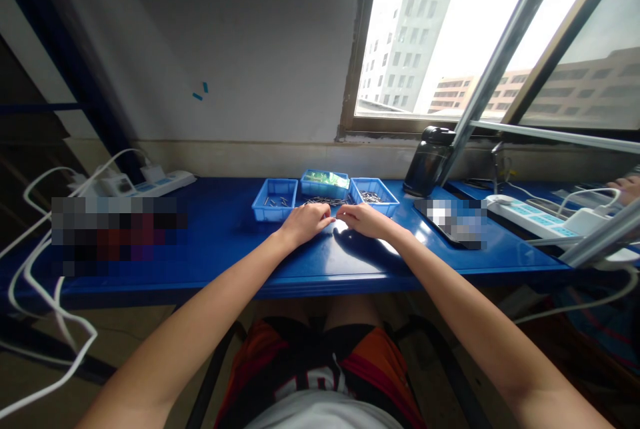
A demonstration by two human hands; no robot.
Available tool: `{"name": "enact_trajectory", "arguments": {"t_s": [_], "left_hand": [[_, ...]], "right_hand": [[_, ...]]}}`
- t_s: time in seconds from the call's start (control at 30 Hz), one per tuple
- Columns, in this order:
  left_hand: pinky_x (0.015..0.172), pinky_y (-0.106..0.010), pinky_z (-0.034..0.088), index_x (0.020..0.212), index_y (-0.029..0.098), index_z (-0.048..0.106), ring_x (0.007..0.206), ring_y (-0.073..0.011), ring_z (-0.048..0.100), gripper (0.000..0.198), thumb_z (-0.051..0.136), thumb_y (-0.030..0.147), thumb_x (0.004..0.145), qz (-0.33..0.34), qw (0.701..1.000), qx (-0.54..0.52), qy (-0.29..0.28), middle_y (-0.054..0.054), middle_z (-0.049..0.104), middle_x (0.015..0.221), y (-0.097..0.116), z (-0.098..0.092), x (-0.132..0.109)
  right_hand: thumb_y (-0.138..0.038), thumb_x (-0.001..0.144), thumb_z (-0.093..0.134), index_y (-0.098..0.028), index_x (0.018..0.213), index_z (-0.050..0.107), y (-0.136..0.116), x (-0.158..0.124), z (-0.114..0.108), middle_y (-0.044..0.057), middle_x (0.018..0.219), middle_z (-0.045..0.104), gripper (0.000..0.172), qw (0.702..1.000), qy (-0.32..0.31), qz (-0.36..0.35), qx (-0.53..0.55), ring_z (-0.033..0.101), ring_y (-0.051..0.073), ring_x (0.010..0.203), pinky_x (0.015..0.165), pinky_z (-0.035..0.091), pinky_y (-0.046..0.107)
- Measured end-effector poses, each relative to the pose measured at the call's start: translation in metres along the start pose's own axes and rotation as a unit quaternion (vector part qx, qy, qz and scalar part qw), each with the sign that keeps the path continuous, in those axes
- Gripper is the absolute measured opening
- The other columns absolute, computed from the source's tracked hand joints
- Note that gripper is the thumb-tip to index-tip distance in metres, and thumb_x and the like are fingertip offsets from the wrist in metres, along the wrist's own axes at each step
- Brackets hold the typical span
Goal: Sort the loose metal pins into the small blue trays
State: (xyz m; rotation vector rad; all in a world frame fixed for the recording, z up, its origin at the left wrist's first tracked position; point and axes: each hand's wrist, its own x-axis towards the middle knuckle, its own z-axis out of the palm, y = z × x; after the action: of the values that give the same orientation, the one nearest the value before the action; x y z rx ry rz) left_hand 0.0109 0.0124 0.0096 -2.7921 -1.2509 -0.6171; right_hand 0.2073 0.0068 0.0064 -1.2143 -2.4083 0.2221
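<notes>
Above the blue table [220, 242], my left hand [308, 223] and my right hand [363, 221] nearly meet at the fingertips. Both have curled, pinching fingers; whatever lies between them is too small to make out. Just behind the hands is a loose pile of small dark metal pieces [327, 202]. A blue bin [267, 215] beyond my left hand contains a few slim pieces. Beyond my right hand, another blue bin [389, 207] holds many small metal pieces. The rear blue bin [307, 187] carries a green and white packet [327, 180].
A black bottle [429, 164] and a phone-like dark slab [457, 241] are at the right. Power strips stand on both sides, the right one [530, 214] beside a metal post. White cables [65, 322] hang over the left edge. Another person's hand [625, 188] appears far right.
</notes>
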Motion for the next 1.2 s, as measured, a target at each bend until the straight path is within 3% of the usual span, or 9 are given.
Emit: {"name": "enact_trajectory", "arguments": {"t_s": [0.43,0.87,1.2], "left_hand": [[0.065,-0.024,0.044,0.09,0.021,0.058,0.077,-0.0182,0.061,0.021,0.041,0.033,0.084,-0.024,0.999,0.012,-0.025,-0.004,0.065,0.086,0.0011,-0.0011,-0.0012],[0.067,-0.024,0.045,0.093,0.023,0.055,0.083,-0.0184,0.061,0.016,0.045,0.032,0.084,-0.018,0.999,0.011,-0.031,-0.003,0.065,0.089,0.0016,-0.0014,-0.0002],[0.068,-0.028,0.046,0.092,0.019,0.056,0.083,-0.0223,0.063,0.035,0.028,0.039,0.091,-0.036,0.998,0.045,-0.026,-0.008,0.066,0.085,0.0023,0.0012,-0.0008]], "right_hand": [[-0.028,0.086,0.042,-0.02,0.092,0.057,0.0046,-0.0006,0.0012,-0.003,0.059,0.057,0.019,0.999,0.019,0.016,-0.037,0.047,0.008,0.052,0.055,0.032,0.019],[-0.025,0.08,0.05,-0.019,0.088,0.059,0.0021,0.0004,0.0015,-0.002,0.059,0.058,0.013,0.998,-0.015,0.027,-0.059,0.048,0.008,0.052,0.052,0.03,0.019],[-0.024,0.087,0.038,-0.018,0.095,0.06,0.0006,-0.0012,-0.001,0.0,0.06,0.059,0.023,0.999,0.004,0.014,-0.047,0.051,0.01,0.054,0.055,0.033,0.019]]}}
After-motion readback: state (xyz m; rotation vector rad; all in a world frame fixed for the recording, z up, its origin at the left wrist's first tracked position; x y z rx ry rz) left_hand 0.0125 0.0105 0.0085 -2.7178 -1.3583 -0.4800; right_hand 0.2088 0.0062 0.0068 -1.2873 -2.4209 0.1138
